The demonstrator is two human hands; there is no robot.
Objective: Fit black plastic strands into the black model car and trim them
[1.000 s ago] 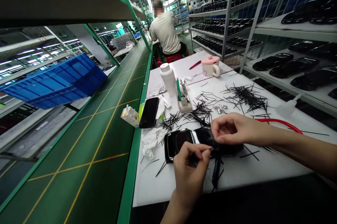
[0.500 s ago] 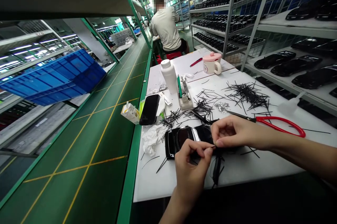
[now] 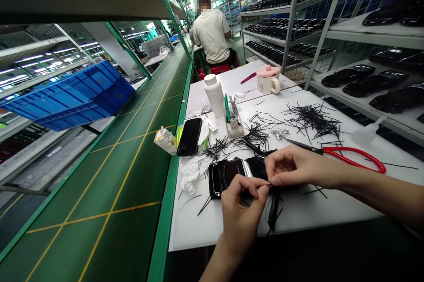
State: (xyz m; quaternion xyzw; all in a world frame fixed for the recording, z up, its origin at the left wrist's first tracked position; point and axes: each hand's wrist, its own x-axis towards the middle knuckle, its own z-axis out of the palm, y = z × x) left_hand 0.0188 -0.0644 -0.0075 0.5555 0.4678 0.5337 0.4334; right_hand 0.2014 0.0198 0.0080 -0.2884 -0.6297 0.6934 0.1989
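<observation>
A glossy black model car (image 3: 228, 171) with a silver band lies on the white tabletop, partly hidden beneath my hands. My left hand (image 3: 245, 207) pinches thumb and forefinger together over the car's near side. Close against those fingertips, my right hand (image 3: 289, 168) is also closed in a pinch. Between the two pinches a short bit of a thin dark strip shows; the rest is covered by fingers. A black car part (image 3: 273, 213) with an open door-like shape sticks out below the hands. Red-handled scissors (image 3: 353, 158) lie beyond my right wrist.
Piles of thin black strips (image 3: 314, 118) and small silver pieces (image 3: 280, 134) lie past the car. A phone (image 3: 190, 137), crumpled tissue (image 3: 194, 173), white bottle (image 3: 215, 96) and lidded mug (image 3: 267, 79) stand around. A green conveyor (image 3: 132, 162) runs left; a person (image 3: 212, 36) sits ahead.
The view has shifted very slightly. Both hands keep their pinch at the same place over the car.
</observation>
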